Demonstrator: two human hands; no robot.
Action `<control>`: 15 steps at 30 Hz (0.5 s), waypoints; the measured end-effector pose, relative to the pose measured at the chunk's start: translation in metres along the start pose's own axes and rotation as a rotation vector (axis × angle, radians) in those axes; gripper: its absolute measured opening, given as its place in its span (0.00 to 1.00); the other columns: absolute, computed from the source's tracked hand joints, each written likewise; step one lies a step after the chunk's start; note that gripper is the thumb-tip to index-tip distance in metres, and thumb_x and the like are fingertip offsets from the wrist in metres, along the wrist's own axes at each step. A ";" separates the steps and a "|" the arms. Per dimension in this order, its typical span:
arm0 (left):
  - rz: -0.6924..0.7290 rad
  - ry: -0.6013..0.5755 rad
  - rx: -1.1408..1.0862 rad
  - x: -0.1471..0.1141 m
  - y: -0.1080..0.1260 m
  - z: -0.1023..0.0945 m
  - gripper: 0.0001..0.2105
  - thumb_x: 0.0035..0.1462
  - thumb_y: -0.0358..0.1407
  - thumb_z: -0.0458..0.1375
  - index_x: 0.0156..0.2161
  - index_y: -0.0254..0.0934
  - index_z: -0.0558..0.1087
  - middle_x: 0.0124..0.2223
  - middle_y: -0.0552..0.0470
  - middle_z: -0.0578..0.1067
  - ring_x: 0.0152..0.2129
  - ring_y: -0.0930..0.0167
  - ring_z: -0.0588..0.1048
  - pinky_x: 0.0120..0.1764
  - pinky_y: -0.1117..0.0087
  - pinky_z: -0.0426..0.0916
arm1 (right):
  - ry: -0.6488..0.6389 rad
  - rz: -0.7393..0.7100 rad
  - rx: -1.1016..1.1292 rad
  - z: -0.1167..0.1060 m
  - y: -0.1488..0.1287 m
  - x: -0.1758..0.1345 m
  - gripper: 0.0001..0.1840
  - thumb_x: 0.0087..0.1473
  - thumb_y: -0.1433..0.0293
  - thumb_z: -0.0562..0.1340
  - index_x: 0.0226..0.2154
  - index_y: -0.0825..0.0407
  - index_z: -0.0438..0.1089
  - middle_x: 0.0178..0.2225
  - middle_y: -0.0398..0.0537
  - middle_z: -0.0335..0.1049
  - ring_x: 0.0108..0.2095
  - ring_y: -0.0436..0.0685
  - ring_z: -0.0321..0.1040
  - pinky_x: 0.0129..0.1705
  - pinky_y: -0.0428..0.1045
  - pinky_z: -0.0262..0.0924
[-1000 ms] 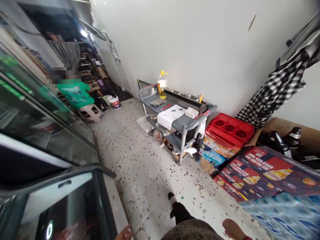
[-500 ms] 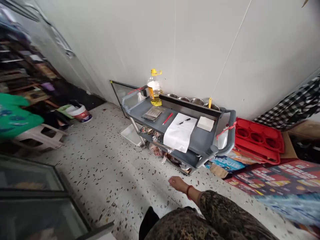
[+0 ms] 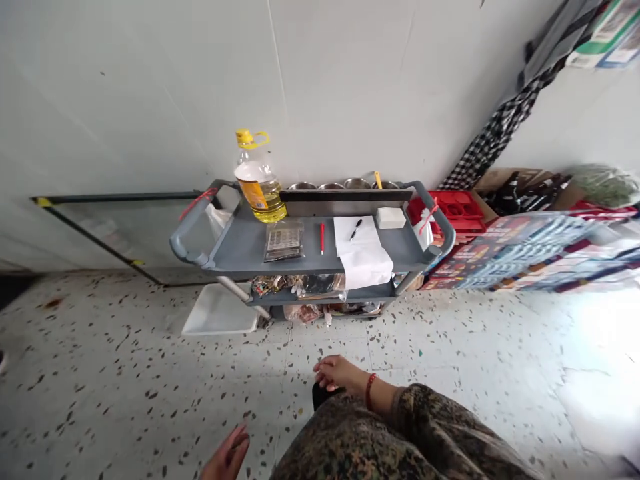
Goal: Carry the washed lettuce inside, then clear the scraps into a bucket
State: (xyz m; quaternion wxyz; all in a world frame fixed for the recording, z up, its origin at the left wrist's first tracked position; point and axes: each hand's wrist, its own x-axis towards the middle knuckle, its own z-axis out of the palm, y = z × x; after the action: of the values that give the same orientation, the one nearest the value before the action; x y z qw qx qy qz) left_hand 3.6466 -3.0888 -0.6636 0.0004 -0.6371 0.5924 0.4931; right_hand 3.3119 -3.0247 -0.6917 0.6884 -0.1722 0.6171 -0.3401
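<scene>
My right hand (image 3: 336, 373), with a red bead bracelet (image 3: 371, 390) at the wrist, hangs over the floor in front of a grey trolley (image 3: 295, 261). Its fingers are loosely bent and apart, with nothing in them. At the bottom edge my left hand (image 3: 227, 457) is partly in view, empty, fingers loosely extended. On the trolley's top stand an oil bottle (image 3: 263, 197) with a yellow cap and a flat plastic-wrapped pack (image 3: 284, 240). A red pen (image 3: 322, 239), white paper (image 3: 367, 260), a black pen (image 3: 356, 230) and a stack of white napkins (image 3: 391, 217) lie beside them.
Metal pots (image 3: 357, 183) line the trolley's back by the wall. A white tray (image 3: 220, 313) sits on the floor at its left, near a leaning black-framed panel (image 3: 125, 197). To the right are a red moulded tray (image 3: 457, 210) and stacked drink cartons (image 3: 515, 247).
My view has swung right and squares up to the trolley, which appears nearer. The stool and bucket have left view. My left hand has come into view at the bottom.
</scene>
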 end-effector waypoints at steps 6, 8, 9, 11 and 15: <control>0.136 -0.061 0.073 0.050 0.009 -0.060 0.39 0.46 0.55 0.51 0.57 0.29 0.68 0.52 0.37 0.78 0.49 0.60 0.77 0.53 0.65 0.69 | 0.174 0.033 0.118 0.044 -0.023 0.045 0.16 0.64 0.60 0.60 0.46 0.55 0.69 0.40 0.47 0.72 0.35 0.52 0.71 0.37 0.51 0.70; 0.115 -0.066 0.065 0.060 -0.010 -0.092 0.36 0.47 0.54 0.51 0.57 0.32 0.71 0.50 0.39 0.79 0.45 0.61 0.79 0.50 0.64 0.70 | 0.155 0.054 0.074 0.074 -0.037 0.075 0.16 0.64 0.60 0.59 0.46 0.55 0.69 0.41 0.47 0.71 0.35 0.52 0.71 0.37 0.51 0.70; 0.082 -0.047 0.039 0.063 -0.023 -0.110 0.35 0.47 0.53 0.52 0.56 0.33 0.72 0.49 0.40 0.80 0.43 0.61 0.79 0.48 0.64 0.70 | 0.130 0.068 0.037 0.093 -0.046 0.093 0.16 0.64 0.60 0.59 0.46 0.55 0.69 0.40 0.47 0.71 0.35 0.51 0.70 0.37 0.50 0.70; 0.005 0.043 -0.043 0.069 -0.051 -0.149 0.33 0.48 0.51 0.53 0.56 0.34 0.73 0.48 0.40 0.80 0.42 0.61 0.79 0.47 0.64 0.70 | 0.053 0.095 -0.059 0.135 -0.069 0.136 0.15 0.64 0.60 0.59 0.45 0.55 0.69 0.39 0.46 0.71 0.33 0.50 0.70 0.35 0.49 0.69; -0.125 0.257 -0.245 0.074 -0.114 -0.212 0.33 0.48 0.50 0.55 0.56 0.32 0.73 0.48 0.39 0.79 0.43 0.62 0.77 0.48 0.65 0.69 | -0.154 0.088 -0.281 0.245 -0.121 0.219 0.14 0.64 0.61 0.59 0.42 0.55 0.69 0.36 0.44 0.71 0.32 0.50 0.69 0.34 0.48 0.68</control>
State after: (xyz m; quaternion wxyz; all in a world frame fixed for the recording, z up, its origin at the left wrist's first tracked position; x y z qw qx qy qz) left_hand 3.8522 -3.2344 -0.6675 -0.1222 -0.7257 0.4822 0.4752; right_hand 3.5193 -3.3045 -0.7288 0.7169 -0.2654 0.6109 -0.2058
